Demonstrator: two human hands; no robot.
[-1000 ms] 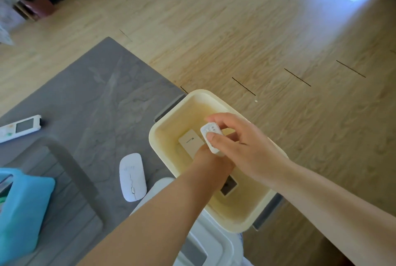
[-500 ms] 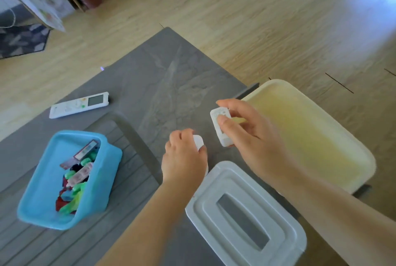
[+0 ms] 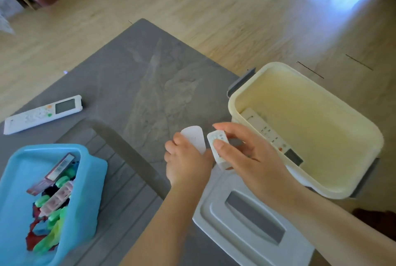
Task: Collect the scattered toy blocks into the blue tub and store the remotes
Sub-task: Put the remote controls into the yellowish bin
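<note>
My right hand pinches a small white remote just left of the cream bin. My left hand grips a white oval remote on the grey table, close beside the small remote. A long white remote lies inside the cream bin against its left wall. Another white remote with a screen lies on the table at the left. The blue tub at the lower left holds several coloured toy blocks.
A grey-white lid with a dark handle recess lies on the table under my forearms. The cream bin overhangs the table's right edge above the wooden floor. Furniture stands at the far top left.
My left hand left the cream bin and took hold of the oval remote on the table. My right hand moved with the small remote from above the bin to just left of it.
</note>
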